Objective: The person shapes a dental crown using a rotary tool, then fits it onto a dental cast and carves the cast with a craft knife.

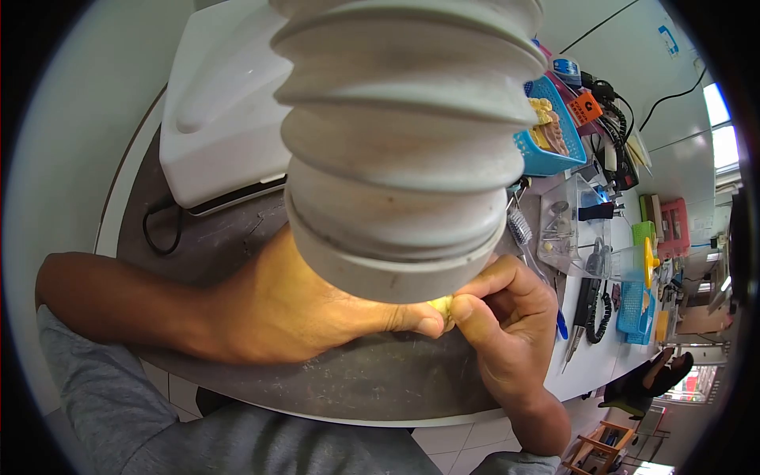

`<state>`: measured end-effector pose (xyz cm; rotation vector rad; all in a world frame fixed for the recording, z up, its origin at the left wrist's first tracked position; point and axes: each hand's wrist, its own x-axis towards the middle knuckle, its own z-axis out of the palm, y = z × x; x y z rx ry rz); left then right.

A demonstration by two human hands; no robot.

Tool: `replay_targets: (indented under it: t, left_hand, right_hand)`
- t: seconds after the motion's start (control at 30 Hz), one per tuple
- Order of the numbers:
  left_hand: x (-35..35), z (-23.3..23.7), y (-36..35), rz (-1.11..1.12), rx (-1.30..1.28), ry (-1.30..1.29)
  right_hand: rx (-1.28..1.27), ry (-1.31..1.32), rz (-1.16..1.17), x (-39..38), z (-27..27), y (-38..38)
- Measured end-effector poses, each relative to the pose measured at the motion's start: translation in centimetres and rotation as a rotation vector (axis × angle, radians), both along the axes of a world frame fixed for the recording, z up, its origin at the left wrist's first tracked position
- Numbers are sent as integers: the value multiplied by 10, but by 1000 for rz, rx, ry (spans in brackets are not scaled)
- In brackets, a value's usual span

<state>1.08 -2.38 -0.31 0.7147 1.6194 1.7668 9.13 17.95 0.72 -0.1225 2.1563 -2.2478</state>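
Yellow piece [440, 304]: small lump held just under the mouth of the ribbed grey hose [404, 142], above the dark worktop [348, 380], gripped from both sides. Mostly covered by fingertips, so exact shape can't be told.

- Hose: fills centre of view. Rim sits directly over the piece; contact not visible.
- White unit [222, 103]: far side of worktop, beyond left forearm, well apart.
- Left hand [293, 313]: thumb + forefinger pressed tog. on the piece from one side. Other fingers hidden under hose, state can't be told.
- Right hand [507, 317]: thumb + forefinger tips pinch same piece from opp. side; remaining fingers curled in.
- Blue basket [546, 154]: holds yellowish moulded items, well apart, to the right.

Handling (judgement): v. light, since fingertips alone carry it. Looks rigid, not soft, and prob. brittle at thin edges. Small size = easy to fumble. Best hold is the two-sided fingertip pinch on the thicker body, light pressure, no twisting.
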Motion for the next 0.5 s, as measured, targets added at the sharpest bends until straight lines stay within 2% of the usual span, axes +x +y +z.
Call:
replay_targets:
  t: [0.07, 0.13, 0.4, 0.5]
  left_hand:
    - [-1, -4, 1, -13, 32, -12]
    - [0, -7, 1, 2, 43, -26]
    - [-2, -5, -1, 51, -8, -3]
    - [-2, -3, -1, 63, -28, -133]
  right_hand:
    - [41, 38, -21, -1, 0, 1]
    - [188, 158, 13, -2, 0, 5]
    - [187, 149, 22, 0, 1, 4]
    - [200, 155, 40, 1, 0, 6]
